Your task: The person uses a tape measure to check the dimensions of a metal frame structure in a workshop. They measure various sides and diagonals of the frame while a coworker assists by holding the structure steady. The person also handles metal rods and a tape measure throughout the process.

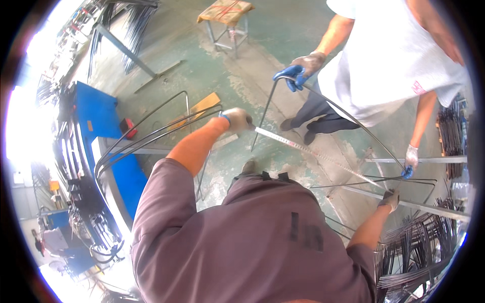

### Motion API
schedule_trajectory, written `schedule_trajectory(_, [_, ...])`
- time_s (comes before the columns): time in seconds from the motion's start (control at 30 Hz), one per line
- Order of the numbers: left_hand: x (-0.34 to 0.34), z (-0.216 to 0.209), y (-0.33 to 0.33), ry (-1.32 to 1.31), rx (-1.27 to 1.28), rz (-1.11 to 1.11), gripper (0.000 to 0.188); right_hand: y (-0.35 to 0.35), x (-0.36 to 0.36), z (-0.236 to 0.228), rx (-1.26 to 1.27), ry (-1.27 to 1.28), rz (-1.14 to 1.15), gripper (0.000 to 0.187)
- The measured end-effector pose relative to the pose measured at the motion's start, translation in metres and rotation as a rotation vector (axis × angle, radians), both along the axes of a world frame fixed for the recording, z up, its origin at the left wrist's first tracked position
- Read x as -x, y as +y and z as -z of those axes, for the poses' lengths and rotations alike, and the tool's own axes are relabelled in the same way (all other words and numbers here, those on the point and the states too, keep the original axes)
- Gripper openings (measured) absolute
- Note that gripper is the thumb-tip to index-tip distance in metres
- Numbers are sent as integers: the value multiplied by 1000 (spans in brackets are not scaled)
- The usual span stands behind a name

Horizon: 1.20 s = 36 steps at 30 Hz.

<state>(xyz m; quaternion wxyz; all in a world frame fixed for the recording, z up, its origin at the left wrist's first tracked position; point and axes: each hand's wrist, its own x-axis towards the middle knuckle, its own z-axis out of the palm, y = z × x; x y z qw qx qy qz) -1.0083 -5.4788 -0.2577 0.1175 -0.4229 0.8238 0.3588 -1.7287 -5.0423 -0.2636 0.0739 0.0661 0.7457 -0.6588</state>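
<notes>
Holding a tape measure taut between two gloved hands, the person has the left hand curled shut, its fingertips pinching the near end of the strip. The right hand seems to pinch the other end, though its fingers are small and partly hidden. From the left hand the strip's long axis runs rightward and back toward the body, reaching the right hand.

A bent rod lies just beyond the strip: its short leg drops close to the right of the left hand, whether touching cannot be told, and its long side slants toward the right hand, roughly alongside the strip. The left hand is nearer the bend, the right hand nearer the far end. The left arm reaches forward, back of the hand up; the right arm stretches forward and outward.

Beyond the rod, a co-worker's hand grips near the bend; the co-worker's other hand is just above the right hand. Left of the left hand are more bent rods and a blue cabinet.
</notes>
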Motion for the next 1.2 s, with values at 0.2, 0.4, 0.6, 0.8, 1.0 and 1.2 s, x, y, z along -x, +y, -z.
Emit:
schedule_trajectory(0.2, [-21,85,100,-58,-176,-2,47,-8,-113,72,51,-58,-137,27])
schedule_trajectory(0.4, [-50,113,162,-128,-271,-235,50,-76,-264,89,-420,-10,-693,36])
schedule_trajectory(0.6, [-123,72,229,-234,-216,-678,49,-146,-333,96,-650,575,-1077,48])
schedule_trajectory(0.8, [-175,58,351,20,-240,-1379,48,-231,-467,80,-437,401,-1600,31])
schedule_trajectory(1.0, [-145,22,377,410,-192,-1694,38,-324,-593,82,-231,419,-1835,25])
schedule_trajectory(1.2, [-140,-51,353,549,-165,-1734,31,-408,-756,-34,240,693,-1977,26])
